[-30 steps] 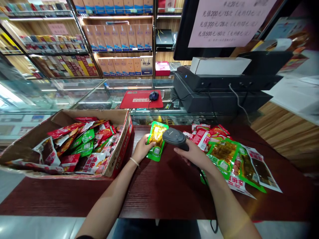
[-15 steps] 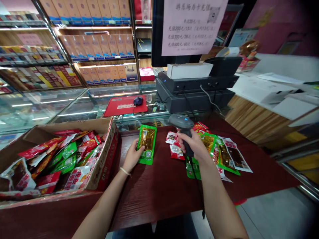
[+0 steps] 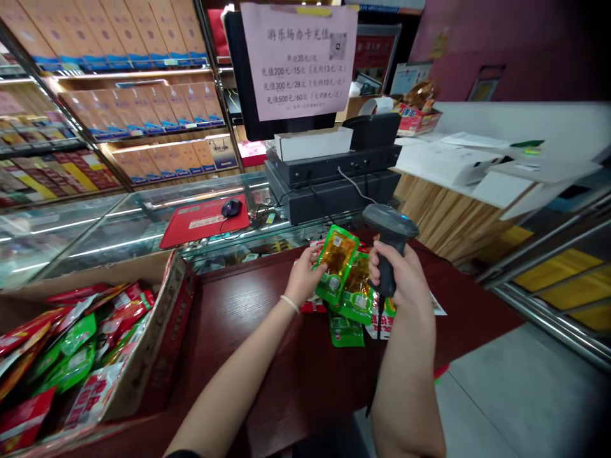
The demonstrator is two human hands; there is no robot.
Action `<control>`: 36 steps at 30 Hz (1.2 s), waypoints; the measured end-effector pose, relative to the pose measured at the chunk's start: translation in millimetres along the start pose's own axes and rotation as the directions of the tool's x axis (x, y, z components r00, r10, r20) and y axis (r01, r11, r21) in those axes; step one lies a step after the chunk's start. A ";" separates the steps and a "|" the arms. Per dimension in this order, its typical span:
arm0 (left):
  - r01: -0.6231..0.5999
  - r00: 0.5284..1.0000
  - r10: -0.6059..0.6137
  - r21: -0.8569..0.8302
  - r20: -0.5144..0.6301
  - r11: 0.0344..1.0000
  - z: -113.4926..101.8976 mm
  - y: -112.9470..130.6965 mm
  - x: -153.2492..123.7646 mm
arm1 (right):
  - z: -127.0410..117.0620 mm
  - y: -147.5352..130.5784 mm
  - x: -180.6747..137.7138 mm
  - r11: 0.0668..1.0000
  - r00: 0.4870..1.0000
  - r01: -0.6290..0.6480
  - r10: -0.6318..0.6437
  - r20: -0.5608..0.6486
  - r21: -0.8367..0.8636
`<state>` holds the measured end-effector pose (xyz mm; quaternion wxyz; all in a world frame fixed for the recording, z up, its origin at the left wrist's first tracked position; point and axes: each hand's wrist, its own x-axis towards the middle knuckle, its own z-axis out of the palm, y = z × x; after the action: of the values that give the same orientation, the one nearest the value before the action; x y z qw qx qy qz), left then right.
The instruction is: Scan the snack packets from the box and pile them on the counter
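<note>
So your left hand (image 3: 304,280) has the green-edged packet (image 3: 338,261) by its left side, thumb lying on the front and the other fingers tucked round the edge and behind, so it's basically a pinch. How far those fingers reach behind it, I can't tell. The packet is tilted, top end leaning to the right, and it's over the left part of the pile of packets (image 3: 359,292) on the dark red table (image 3: 229,337). Whether it actually touches the ones underneath, I can't say from this angle.

Your right hand (image 3: 405,273) is wrapped round the handle of the black scanner (image 3: 389,219), fingers curled in front and pressed against the grip. Can't make out if one is on a trigger. The scanner head sits up above your fist, just right of the packet and apart from it, with a small blue light showing on top. Its cable (image 3: 380,324) hangs down from the handle, past your right forearm.

Over on your left there's the cardboard box (image 3: 165,337) with loads of red, green and white packets (image 3: 71,356) jumbled inside. Past the table you've got a mouse (image 3: 231,208) on a red mouse pad (image 3: 191,221).
</note>
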<state>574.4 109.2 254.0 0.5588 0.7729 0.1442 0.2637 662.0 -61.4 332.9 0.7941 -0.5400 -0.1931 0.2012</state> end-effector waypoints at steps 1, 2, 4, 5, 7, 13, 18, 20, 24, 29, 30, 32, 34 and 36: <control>-0.006 1.000 0.005 0.045 0.027 0.999 9.2 1.9 5.2 | -3.4 -1.1 0.0 1.000 1.000 0.005 -0.005 -0.009 0.007; -0.020 0.998 0.013 0.112 0.065 0.993 16.6 3.2 9.1 | -5.9 -1.8 0.2 1.000 1.000 0.008 -0.008 -0.017 0.010; -0.081 0.987 0.038 0.281 0.156 0.956 25.7 4.3 13.8 | -8.5 -1.8 1.1 1.000 1.000 0.013 -0.013 -0.028 0.002; -0.123 0.979 0.055 0.350 0.198 0.928 27.5 4.4 14.6 | -8.6 -1.6 1.6 1.000 0.999 0.013 -0.014 -0.032 -0.006; -0.185 0.966 0.086 0.422 0.242 0.887 26.5 4.7 13.6 | -6.9 -0.9 2.1 1.000 0.999 0.003 -0.003 -0.035 -0.021; -0.132 0.991 0.114 0.425 0.067 0.896 -5.6 26.5 -10.0 | 8.8 -0.2 -2.1 0.996 0.999 -0.029 0.031 0.015 -0.085; -0.186 0.974 0.224 0.439 -0.035 0.879 -55.4 81.8 -46.2 | 41.0 2.8 -11.4 0.992 0.986 -0.056 0.073 0.150 -0.110; -0.199 0.962 0.265 0.494 -0.067 0.846 -80.8 104.1 -60.9 | 60.2 5.3 -17.0 0.990 0.966 -0.086 0.109 0.233 -0.110; -0.160 0.944 0.304 0.624 -0.130 0.765 -145.6 128.2 -90.0 | 104.8 12.5 -32.4 0.982 0.913 -0.158 0.187 0.362 -0.109; 0.055 0.954 0.189 0.754 -0.233 0.654 -242.8 119.4 -130.6 | 155.2 24.2 -55.7 0.969 0.850 -0.159 0.231 0.474 -0.187; 0.106 0.953 0.157 0.768 -0.260 0.631 -261.7 114.7 -139.1 | 163.5 26.9 -60.1 0.965 0.833 -0.158 0.244 0.497 -0.209; 0.187 0.951 0.091 0.783 -0.296 0.593 -297.3 103.7 -155.4 | 178.7 32.8 -68.3 0.957 0.800 -0.155 0.267 0.537 -0.245; 0.245 0.954 0.000 0.782 -0.299 0.573 -328.8 90.5 -170.2 | 192.8 39.0 -75.9 0.949 0.779 -0.156 0.289 0.556 -0.274; 0.280 0.958 -0.117 0.770 -0.261 0.574 -355.1 75.0 -182.8 | 205.9 45.1 -82.9 0.942 0.766 -0.160 0.307 0.565 -0.295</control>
<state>217.3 269.3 363.4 0.1635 0.8921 0.3830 0.1756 479.1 70.6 353.7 0.5916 -0.5553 -0.3884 0.4367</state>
